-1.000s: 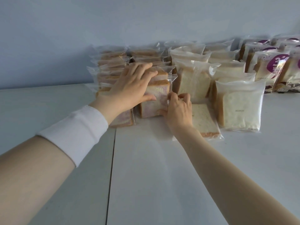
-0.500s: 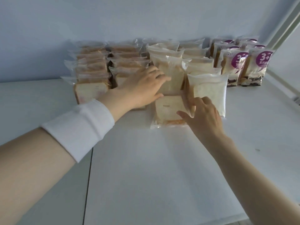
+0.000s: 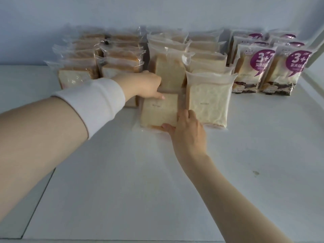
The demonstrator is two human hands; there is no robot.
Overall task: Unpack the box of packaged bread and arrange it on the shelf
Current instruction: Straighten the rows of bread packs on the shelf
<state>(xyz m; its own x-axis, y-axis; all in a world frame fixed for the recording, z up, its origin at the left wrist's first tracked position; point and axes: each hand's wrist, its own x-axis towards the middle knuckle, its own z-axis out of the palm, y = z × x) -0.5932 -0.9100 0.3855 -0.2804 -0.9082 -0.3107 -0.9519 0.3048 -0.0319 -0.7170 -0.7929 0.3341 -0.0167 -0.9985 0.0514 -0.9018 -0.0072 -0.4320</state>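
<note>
Frosted clear plastic wraps the one pack of pale white sliced bread (image 3: 158, 109) that lies flat on the white shelf board (image 3: 122, 181). A tan crust shows along its near edge and small grey print marks its face. Two hands are on it. The right hand (image 3: 190, 132) pinches its near right corner, thumb along the near edge and fingers on the right side. The left hand (image 3: 145, 85) lays its thumb on the far edge; its fingers are hidden, so I cannot tell its grip. Behind stand six columns of packs: two of brown-crusted toast in clear bags (image 3: 121, 55), two of upright frosted white-bread packs (image 3: 207, 100) and two of purple-labelled packs (image 3: 250, 71), at least six of these showing.
</note>
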